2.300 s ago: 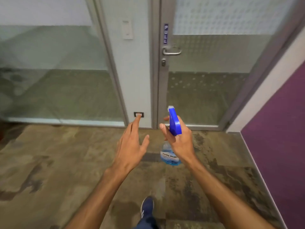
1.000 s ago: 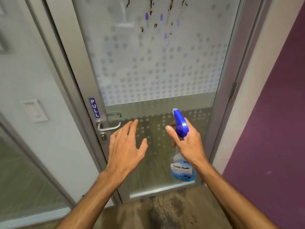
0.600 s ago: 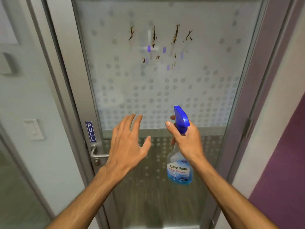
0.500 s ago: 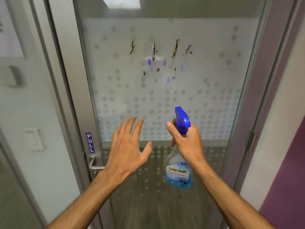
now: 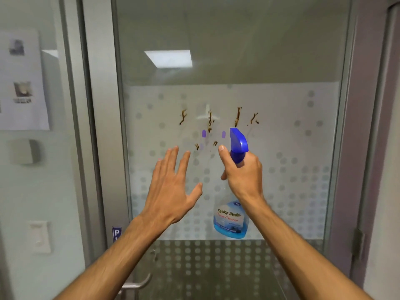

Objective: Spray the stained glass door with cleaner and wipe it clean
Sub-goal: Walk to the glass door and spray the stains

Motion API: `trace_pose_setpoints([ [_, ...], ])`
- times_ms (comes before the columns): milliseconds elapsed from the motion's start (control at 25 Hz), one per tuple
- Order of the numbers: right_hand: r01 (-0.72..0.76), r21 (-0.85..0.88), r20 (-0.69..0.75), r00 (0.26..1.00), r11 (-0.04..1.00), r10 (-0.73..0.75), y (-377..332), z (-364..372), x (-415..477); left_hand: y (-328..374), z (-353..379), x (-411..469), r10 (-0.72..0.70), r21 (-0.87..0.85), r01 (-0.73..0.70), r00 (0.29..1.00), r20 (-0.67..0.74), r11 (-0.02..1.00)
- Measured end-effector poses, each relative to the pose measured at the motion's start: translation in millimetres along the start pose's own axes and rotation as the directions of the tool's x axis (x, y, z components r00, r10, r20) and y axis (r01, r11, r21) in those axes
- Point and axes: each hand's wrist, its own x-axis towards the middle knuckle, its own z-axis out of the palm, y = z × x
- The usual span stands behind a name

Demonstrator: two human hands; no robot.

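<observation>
Left hand (image 5: 171, 191) released: fingers (image 5: 173, 159) straight and spread, palm toward the glass door (image 5: 281, 61), holding nothing. Contact with the pane: cannot tell.

Right hand (image 5: 242, 176) is grasping the spray bottle (image 5: 231, 221) by the neck, curled round it just under the blue trigger head (image 5: 238, 141). Bottle upright, body hanging below the wrist, label toward the camera. Nozzle points at the glass. Left hand sits just beside the bottle, apart from it.

Brown stains (image 5: 237, 115): four vertical streaks in a row on the upper part of the frosted dotted band (image 5: 298, 169), plus two small blobs lower, between the two hands' fingertips. Nozzle tip sits right below the third streak. Two small purple spots (image 5: 204, 133) among them.

Edges:
- Left metal stile (image 5: 101, 126) runs near the left hand's outer side.
- Right stile (image 5: 344, 148) is well apart from the right hand, with a wide stretch of frosted glass between.
- See-through glass above the frosted band, carrying a ceiling-light reflection (image 5: 168, 58).
- Hinge (image 5: 358, 243) low on the right frame.
- Lever handle (image 5: 136, 284) at the bottom edge, under the left forearm.
- Blue sign (image 5: 116, 233) on the left stile, partly hidden by that arm.

Left of the door: wall panel with a paper sheet (image 5: 21, 83) and a light switch (image 5: 40, 236).
</observation>
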Motion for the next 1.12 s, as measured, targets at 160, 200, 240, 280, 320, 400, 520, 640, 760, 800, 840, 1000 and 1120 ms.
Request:
trace_pose_setpoints([
  [160,-0.012,0.005,-0.04,0.999,1.0,0.013,-19,32,39,-14,-12,31,0.015,0.007,-0.015,1.0,-0.003,1.0],
  [200,-0.02,0.005,-0.045,0.999,1.0,0.02,-25,40,47,-20,-15,38,0.027,0.014,-0.027,1.0,-0.004,1.0],
  [240,-0.024,0.003,-0.05,0.998,1.0,0.024,-31,46,54,-27,-17,43,0.036,0.021,-0.036,0.999,-0.009,0.999],
  [280,-0.021,-0.001,-0.056,0.998,1.0,0.021,-36,53,60,-33,-20,49,0.038,0.024,-0.038,0.999,-0.017,0.999],
  [320,-0.017,-0.006,-0.06,0.998,1.0,0.017,-42,59,65,-39,-22,55,0.037,0.027,-0.037,0.999,-0.027,0.999],
  [400,-0.023,-0.02,-0.057,0.998,1.0,0.022,-52,73,72,-51,-26,65,0.031,0.046,-0.03,0.999,-0.038,0.999],
  [520,-0.034,-0.046,-0.027,0.999,0.998,0.033,-64,95,74,-64,-30,76,0.027,0.069,-0.025,0.999,-0.033,0.997],
  [640,0.013,-0.036,0.007,1.0,0.999,-0.012,-72,113,71,-74,-32,83,0.028,0.073,-0.025,0.999,-0.041,0.997],
  [760,0.053,-0.056,0.021,0.998,0.997,-0.052,-77,124,73,-81,-32,87,0.036,0.085,-0.031,0.998,-0.057,0.996],
  [800,0.046,-0.065,0.019,0.999,0.997,-0.045,-79,127,74,-83,-32,88,0.038,0.09,-0.033,0.998,-0.058,0.995],
  [840,0.034,-0.076,0.016,0.999,0.997,-0.033,-81,129,75,-84,-31,90,0.038,0.093,-0.032,0.998,-0.056,0.995],
  [1000,0.011,-0.116,0.014,1.0,0.993,-0.01,-84,133,77,-88,-30,94,0.037,0.099,-0.032,0.998,-0.052,0.995],
  [1120,0.011,-0.103,0.028,1.0,0.995,-0.009,-86,134,79,-88,-30,96,0.033,0.107,-0.029,0.999,-0.043,0.994],
])
